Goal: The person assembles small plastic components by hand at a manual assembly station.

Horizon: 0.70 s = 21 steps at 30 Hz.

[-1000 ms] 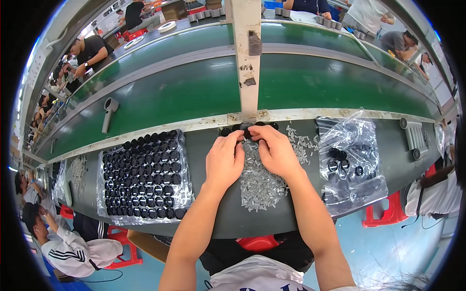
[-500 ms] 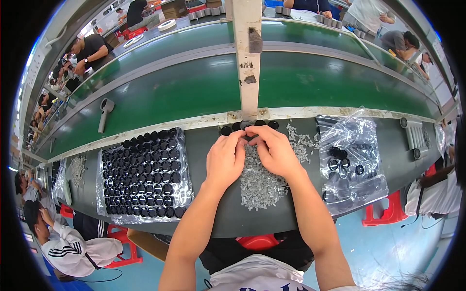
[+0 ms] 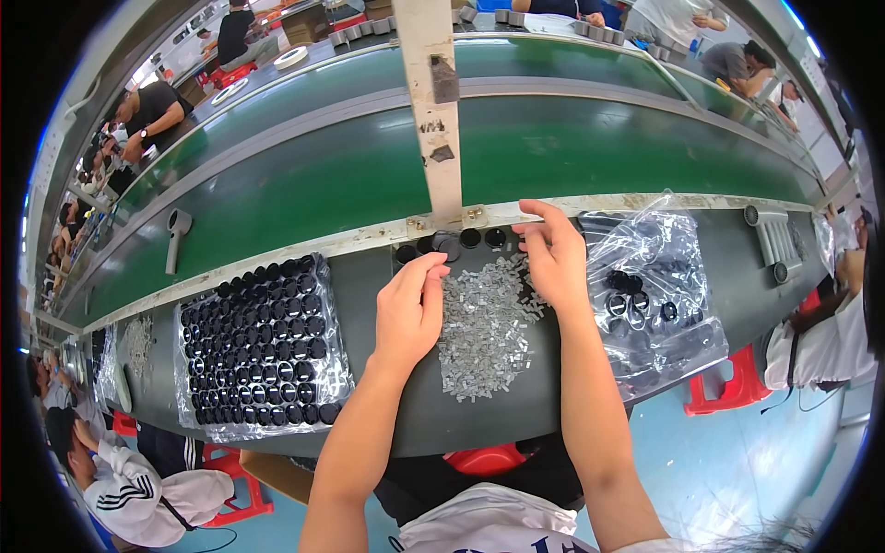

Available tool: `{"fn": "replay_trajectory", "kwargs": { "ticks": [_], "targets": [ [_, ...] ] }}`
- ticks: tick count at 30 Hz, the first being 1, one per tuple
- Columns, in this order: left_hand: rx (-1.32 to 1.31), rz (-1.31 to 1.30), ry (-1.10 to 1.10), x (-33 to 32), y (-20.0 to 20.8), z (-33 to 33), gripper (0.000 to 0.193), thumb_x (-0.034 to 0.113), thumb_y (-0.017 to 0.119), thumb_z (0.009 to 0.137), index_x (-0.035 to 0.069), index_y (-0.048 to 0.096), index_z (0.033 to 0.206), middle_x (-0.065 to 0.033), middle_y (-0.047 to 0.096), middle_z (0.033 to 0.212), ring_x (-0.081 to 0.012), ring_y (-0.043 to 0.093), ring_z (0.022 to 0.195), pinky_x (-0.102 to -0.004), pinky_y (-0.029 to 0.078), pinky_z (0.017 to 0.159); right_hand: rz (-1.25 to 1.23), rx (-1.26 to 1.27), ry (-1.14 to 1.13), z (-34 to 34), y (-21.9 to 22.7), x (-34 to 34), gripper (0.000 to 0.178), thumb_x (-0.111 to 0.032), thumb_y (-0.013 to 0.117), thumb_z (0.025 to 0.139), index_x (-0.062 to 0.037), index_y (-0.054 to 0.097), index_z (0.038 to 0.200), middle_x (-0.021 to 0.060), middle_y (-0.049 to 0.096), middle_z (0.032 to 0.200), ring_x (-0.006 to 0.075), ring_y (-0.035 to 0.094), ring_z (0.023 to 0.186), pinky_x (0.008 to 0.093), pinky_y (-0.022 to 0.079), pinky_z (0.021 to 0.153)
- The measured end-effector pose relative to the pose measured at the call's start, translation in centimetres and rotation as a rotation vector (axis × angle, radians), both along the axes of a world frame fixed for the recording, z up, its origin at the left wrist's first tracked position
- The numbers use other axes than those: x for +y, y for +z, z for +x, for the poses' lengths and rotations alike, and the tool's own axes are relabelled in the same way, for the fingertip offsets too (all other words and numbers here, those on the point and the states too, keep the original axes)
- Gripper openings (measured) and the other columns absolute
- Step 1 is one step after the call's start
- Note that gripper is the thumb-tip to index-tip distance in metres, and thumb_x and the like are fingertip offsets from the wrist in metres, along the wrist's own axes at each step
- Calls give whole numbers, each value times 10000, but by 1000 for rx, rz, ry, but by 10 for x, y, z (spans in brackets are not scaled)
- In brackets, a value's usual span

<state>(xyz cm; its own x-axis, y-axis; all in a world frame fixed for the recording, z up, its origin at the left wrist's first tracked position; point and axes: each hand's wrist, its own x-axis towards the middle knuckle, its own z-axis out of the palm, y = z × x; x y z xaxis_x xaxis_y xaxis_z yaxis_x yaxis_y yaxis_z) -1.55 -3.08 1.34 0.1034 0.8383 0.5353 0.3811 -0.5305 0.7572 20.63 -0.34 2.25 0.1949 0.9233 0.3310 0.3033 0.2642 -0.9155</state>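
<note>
A loose heap of small grey clear-looking pieces (image 3: pixel 484 336) lies on the dark table between my forearms. My left hand (image 3: pixel 410 304) is at its left edge, fingers curled and drawn together; whatever they hold, if anything, is hidden. Just beyond those fingertips, a grey disc (image 3: pixel 447 244) sits in a short row of round black caps (image 3: pixel 470 238). My right hand (image 3: pixel 556 258) hovers over the upper right side of the heap, its index finger stretched out and apart from the thumb, with nothing visible in it.
Rows of black caps (image 3: pixel 258 336) cover a plastic sheet on the left. At right is a clear plastic bag (image 3: pixel 659 323) with several black rings. Grey tubes (image 3: pixel 782 244) lie farther right. A white post (image 3: pixel 431 120) rises before the green conveyor (image 3: pixel 304 170). Other people work around.
My hands were together at the far end of the heap; they have come apart, the right one opening and moving right. The whole scene has shifted slightly left in view.
</note>
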Motion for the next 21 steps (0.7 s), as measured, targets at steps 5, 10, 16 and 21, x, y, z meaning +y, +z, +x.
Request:
{"fn": "replay_trajectory", "kwargs": {
  "ticks": [5,10,16,21],
  "targets": [
    [-4,-30,16,-1,2,0,188,36,549,1030,-11,665,1171,-127,748,964,-189,721,849,-307,572,786,83,-54,-46,1,1,3,320,2,521,989,-19,634,1287,127,696,1191,217,712,1079,321,566,868],
    [6,-14,-2,-1,0,0,185,39,549,1032,-11,666,1166,-126,747,963,-186,720,865,-308,572,797,32,74,69,-2,-1,6,341,-9,529,987,-29,616,1316,131,662,1234,228,676,1129,337,517,945],
    [-11,-36,-9,-1,3,1,185,47,553,1034,-13,666,1167,-125,748,966,-185,723,872,-308,573,805,221,-28,19,6,-7,13,317,-63,539,1009,-33,612,1317,132,618,1312,233,670,1132,348,506,969],
    [-32,-39,-9,0,0,0,183,65,561,1038,-18,667,1162,-125,751,967,-184,730,880,-307,575,814,94,-100,67,3,-5,12,317,-78,539,1018,-20,601,1323,138,602,1324,236,685,1096,351,520,948]
  ]
}}
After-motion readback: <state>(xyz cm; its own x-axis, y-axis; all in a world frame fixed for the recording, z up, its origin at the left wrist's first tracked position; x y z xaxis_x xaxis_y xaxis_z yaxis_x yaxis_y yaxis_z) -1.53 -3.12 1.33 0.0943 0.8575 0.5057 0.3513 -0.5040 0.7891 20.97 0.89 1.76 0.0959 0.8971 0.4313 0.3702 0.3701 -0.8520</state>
